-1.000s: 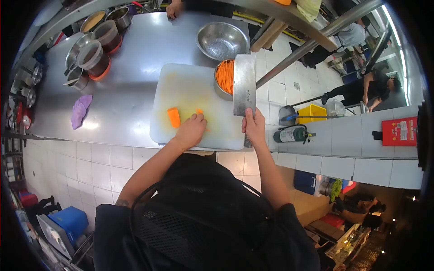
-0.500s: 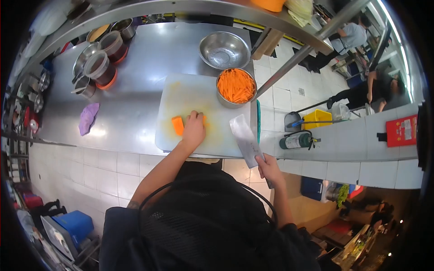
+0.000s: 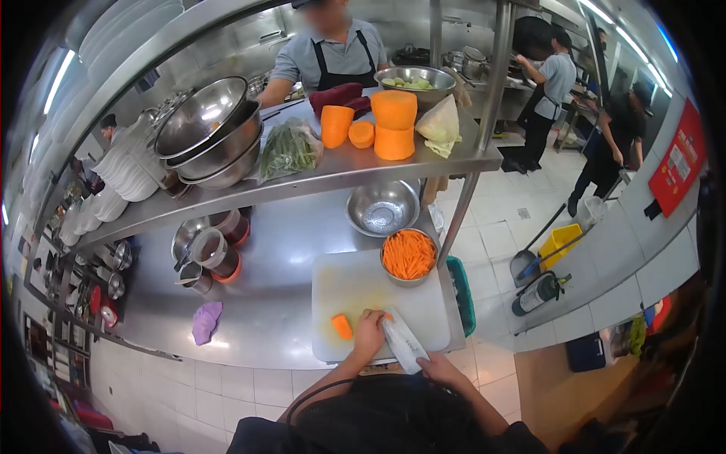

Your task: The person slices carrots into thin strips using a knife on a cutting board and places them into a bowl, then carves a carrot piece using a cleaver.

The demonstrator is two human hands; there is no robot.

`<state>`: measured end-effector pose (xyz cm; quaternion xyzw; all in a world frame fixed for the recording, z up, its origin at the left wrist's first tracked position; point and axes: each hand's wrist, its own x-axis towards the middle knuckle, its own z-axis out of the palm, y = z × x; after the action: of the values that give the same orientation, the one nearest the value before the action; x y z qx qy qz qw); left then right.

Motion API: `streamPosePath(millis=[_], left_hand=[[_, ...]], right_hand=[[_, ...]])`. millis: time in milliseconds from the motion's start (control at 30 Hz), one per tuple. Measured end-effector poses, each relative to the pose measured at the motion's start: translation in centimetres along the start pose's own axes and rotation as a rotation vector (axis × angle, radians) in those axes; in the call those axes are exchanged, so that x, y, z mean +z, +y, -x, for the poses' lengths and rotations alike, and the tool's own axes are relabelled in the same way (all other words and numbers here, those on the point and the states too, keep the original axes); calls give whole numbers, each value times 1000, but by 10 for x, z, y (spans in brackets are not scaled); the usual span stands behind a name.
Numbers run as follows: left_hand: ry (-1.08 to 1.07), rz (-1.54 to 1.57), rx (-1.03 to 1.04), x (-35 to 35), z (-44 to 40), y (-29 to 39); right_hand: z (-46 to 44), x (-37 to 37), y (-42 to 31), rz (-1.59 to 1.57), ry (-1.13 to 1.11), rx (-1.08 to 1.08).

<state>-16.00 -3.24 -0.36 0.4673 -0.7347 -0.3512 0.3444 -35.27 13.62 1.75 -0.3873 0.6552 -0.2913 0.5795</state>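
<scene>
Counting as done a heap of thin orange strips, filling a steel bowl by the far right corner of the cutting board. Leaving unsliced one block on the board, just left of the left hand, plus a small orange piece near the left fingertips, next to the cleaver. Curling the left fingers downward (not being able to tell around what). Gripping the cleaver's handle in a closed right hand. Showing bright orange throughout: straight-edged in the block, matchstick-thin in the strips.

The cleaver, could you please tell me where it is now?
In the head view, the cleaver is in the right hand, its blade mostly over the cutting board, just right of the left hand.
</scene>
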Motion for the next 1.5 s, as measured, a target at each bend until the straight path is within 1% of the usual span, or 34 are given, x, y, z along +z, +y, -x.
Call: streamPosePath(millis=[33, 100, 167, 200, 233, 267, 300, 333, 367, 400, 467, 533, 567, 600, 633, 667, 700, 733, 767, 833, 867, 933, 967, 1033, 1067, 1100, 1167, 1233, 1300, 1367, 1400, 1433, 1500], left_hand=[[-11, -4, -4, -2, 0, -2], [18, -56, 58, -2, 2, -5], [-5, -109, 59, -8, -8, 7], [4, -93, 118, -17, -18, 29], [17, -80, 142, -23, -31, 49], [43, -32, 186, -24, -46, 64], [83, 12, 240, -25, -66, 77], [84, 11, 278, -26, -85, 91], [88, 7, 318, -26, -103, 100], [62, 5, 334, -21, -121, 106], [50, 12, 347, -13, -153, 107], [-16, -42, 375, -3, -173, 99], [-3, -22, 364, 0, -175, 95], [19, 16, 324, -2, -173, 95], [25, 46, 281, -5, -166, 94], [7, 49, 266, -8, -159, 94], [67, 109, 262, -14, -153, 95], [129, 158, 260, -24, -148, 95], [114, 132, 253, -37, -143, 94], [84, 230, 140, -65, -125, 86], [72, 202, 117, -83, -115, 69], [-230, -24, 80, -132, -102, 29], [-237, -37, 66, -145, -88, 13], [-384, -195, 230, -159, -52, -8], [-378, -196, 217, -158, -35, -13], [-355, -241, 204, -152, -17, -13], [-316, -279, 165, -138, 4, -7], [-274, -67, -167, -118, 19, 8], [-179, -73, -177, -85, 37, 17], [16, -105, -197, -61, 49, 16], [74, -171, -113, -56, 52, 13], [84, -167, -120, -55, 55, 9], [91, -25, -199, -57, 57, 3]], right_hand=[[-1, 4, -1, 32, -10, -49], [2, -2, -15, 61, -27, 48], [10, -6, -29, 85, 27, 20], [17, -13, -46, 45, 13, 8], [25, -17, -66, 48, 65, -9], [34, -23, -94, 43, 62, -48], [33, -27, -103, -34, 69, -65], [33, -30, -109, -109, 73, -89], [37, -34, -116, -100, 71, -81], [42, -37, -125, -163, 85, -99], [50, -42, -127, -239, 88, -101], [66, -43, -115, -215, 105, -83], [76, -47, -107, -202, 123, -65], [84, -47, -102, -263, 136, -24], [87, -52, -95, -257, 138, -1], [87, -54, -86, -252, 122, -31], [85, -55, -80, -256, 103, -67], [84, -56, -82, -269, 115, -52], [83, -55, -87, -295, 100, -47], [84, -50, -98, -252, 216, -95], [87, -46, -103, -277, 193, -77], [90, -44, -110, -99, 203, -82], [85, -41, -96, -112, 190, -74], [67, -35, -65, 193, 198, -163], [63, -30, -59, 301, 226, -285], [60, -24, -57, 308, 208, -284], [55, -14, -54, 563, 174, -123], [49, -7, -49, 574, 137, -94], [43, -8, -42, 613, 137, -100], [40, -11, -50, 641, 98, -127], [40, -11, -53, 643, 80, -141], [40, -8, -57, 653, 73, -143], [36, -4, -65, 697, 63, -130]])
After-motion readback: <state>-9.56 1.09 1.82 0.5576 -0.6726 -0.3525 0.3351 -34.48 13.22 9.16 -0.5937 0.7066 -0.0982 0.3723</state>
